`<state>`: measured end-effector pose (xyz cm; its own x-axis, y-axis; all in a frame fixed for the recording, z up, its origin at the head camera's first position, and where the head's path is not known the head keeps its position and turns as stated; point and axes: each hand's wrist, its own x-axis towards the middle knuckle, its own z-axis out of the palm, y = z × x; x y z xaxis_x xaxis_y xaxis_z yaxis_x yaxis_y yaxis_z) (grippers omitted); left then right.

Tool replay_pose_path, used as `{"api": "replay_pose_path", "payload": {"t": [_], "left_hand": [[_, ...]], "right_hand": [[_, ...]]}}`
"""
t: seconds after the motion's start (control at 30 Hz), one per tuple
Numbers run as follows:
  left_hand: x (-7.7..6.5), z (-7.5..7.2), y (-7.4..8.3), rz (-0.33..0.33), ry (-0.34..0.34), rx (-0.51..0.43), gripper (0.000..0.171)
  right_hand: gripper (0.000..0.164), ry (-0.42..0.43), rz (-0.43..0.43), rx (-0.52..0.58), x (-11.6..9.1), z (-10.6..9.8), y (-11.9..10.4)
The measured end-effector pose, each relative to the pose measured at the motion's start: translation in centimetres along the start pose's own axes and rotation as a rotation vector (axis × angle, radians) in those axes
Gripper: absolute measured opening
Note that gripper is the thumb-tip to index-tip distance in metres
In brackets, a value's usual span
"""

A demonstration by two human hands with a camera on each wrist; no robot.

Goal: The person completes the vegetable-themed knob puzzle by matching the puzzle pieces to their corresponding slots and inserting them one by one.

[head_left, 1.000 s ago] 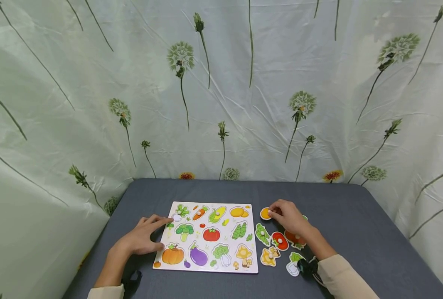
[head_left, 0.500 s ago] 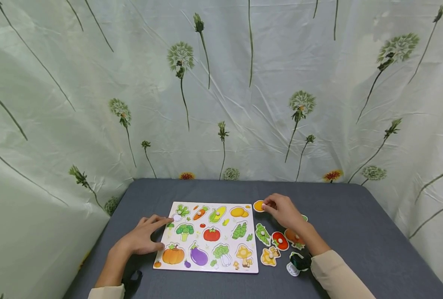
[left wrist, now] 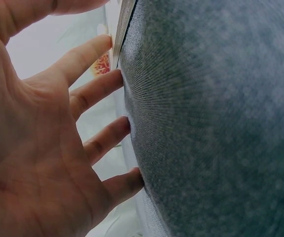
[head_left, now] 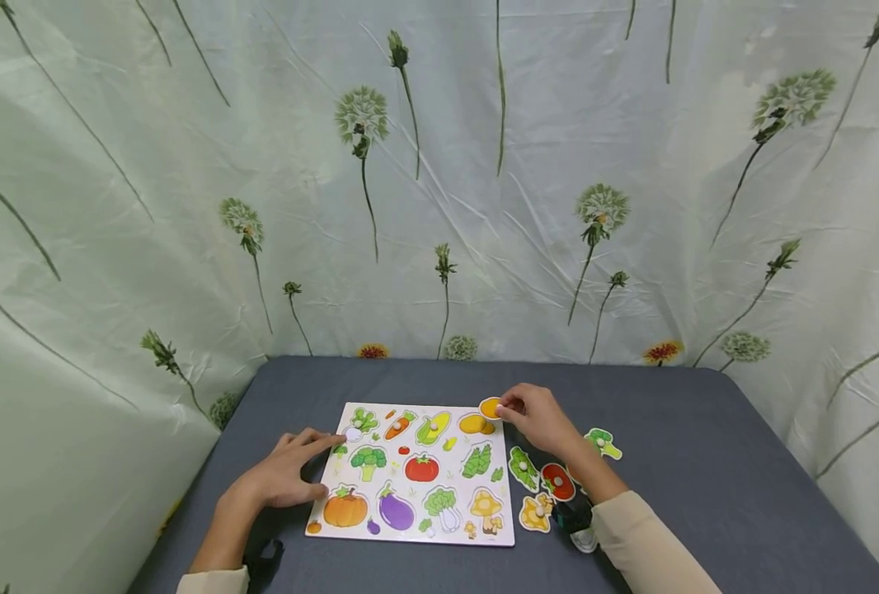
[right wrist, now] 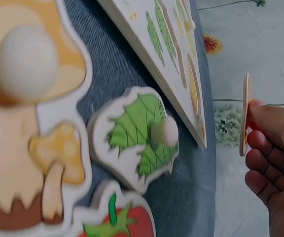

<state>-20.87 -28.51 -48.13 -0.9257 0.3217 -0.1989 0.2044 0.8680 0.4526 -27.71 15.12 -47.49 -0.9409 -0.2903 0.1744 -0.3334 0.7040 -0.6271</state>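
Nearest, the mushroom piece (head_left: 533,516) and tomato piece (head_left: 556,475) lie on the table (head_left: 707,495), right of the puzzle board (head_left: 450,485). The left hand (head_left: 285,470), fingers spread and grasping nothing, touches the board's left edge. Farthest, the right hand (head_left: 542,418) pinches the yellow piece (head_left: 488,407), raised at the board's far right corner.

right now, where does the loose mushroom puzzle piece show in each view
Head: mushroom piece, low and right of centre, beside the puzzle board.
Left wrist: not in it.
Right wrist: mushroom piece, large at the left edge.
Shared landmark: puzzle board, edge only in left wrist.
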Motion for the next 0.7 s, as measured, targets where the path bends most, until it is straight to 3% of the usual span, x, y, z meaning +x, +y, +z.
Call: {"api": "replay_pose_path", "payload": {"t": [0.7], "left_hand": [[0.0, 0.2, 0.0, 0.0, 0.018, 0.007, 0.079]], "right_hand": [[0.008, -0.051, 0.011, 0.055, 1.1, 2.9, -0.9]]}}
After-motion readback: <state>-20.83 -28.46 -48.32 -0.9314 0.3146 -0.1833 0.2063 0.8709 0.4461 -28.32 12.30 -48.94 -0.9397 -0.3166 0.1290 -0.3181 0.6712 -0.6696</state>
